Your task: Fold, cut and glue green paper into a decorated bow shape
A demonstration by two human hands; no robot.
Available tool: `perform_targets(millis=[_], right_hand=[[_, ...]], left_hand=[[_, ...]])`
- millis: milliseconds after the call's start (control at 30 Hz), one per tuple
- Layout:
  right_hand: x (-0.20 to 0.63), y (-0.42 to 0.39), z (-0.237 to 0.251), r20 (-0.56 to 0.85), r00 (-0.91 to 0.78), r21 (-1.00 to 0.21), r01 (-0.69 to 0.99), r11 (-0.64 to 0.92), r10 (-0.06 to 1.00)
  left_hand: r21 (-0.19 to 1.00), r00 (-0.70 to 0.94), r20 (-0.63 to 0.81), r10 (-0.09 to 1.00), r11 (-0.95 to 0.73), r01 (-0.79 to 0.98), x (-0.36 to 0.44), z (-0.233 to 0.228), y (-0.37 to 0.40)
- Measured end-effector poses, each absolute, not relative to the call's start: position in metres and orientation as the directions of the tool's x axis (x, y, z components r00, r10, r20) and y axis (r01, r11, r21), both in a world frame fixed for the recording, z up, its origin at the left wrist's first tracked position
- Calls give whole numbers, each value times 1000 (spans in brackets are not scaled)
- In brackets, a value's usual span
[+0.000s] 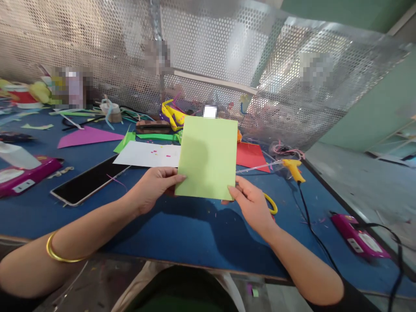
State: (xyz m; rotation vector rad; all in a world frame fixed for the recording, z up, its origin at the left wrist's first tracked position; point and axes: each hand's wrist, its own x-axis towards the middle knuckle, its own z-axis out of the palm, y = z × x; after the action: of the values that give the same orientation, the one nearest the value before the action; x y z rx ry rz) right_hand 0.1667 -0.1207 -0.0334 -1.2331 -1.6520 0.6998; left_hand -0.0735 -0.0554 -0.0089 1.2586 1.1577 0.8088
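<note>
A light green sheet of paper (208,156) is held upright above the blue table (182,229). My left hand (155,186) pinches its lower left corner; a gold bangle sits on that forearm. My right hand (251,203) pinches the lower right corner. Behind the sheet lie a white sheet (147,154) with small coloured specks and a red sheet (251,156). A yellow scissor handle (271,203) shows just past my right hand.
A yellow glue gun (292,167) with a black cord lies at the right. A phone (87,180) lies at the left, a purple paper triangle (87,136) beyond it. Magenta devices (355,236) (26,173) sit at both sides. A perforated metal screen (227,56) backs the table.
</note>
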Motion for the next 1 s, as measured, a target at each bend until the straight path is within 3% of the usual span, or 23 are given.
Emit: perform_targets(millis=[67,133,233,300,400,467,567,700,1000], right_hand=[[172,-129,-37,366,-111,-772,519,368,924],[179,-134,-39,480,-90,-619,670,410,873],[188,-137,-38,709,-182,-194,879,436,681],[191,-139,-35,735,-368,93,886,454,569],[190,-144,-32,755,-486,303,853,424,439],[189,-147,-33,774,-504,353,846,399,383],[187,-147,-34,618,-644,388,748,539,450],[184,-143,-34,380,-795,292,589,754,473],[171,-149,-49,295,-769,109,616,780,567]], left_hand=[[977,270,-192,944,158,139,-74,-6,-53],[973,290,-210,934,172,152,-75,-3,-49],[951,359,-295,885,236,198,-76,-2,-45],[935,389,-342,856,269,229,-77,-4,-42],[927,403,-361,841,277,253,-79,-10,-40],[922,421,-371,827,275,272,-82,-13,-40],[916,461,-382,801,262,303,-84,-13,-41],[899,528,-403,747,215,381,-85,-14,-44],[763,508,-321,800,-99,639,-91,-17,-44]])
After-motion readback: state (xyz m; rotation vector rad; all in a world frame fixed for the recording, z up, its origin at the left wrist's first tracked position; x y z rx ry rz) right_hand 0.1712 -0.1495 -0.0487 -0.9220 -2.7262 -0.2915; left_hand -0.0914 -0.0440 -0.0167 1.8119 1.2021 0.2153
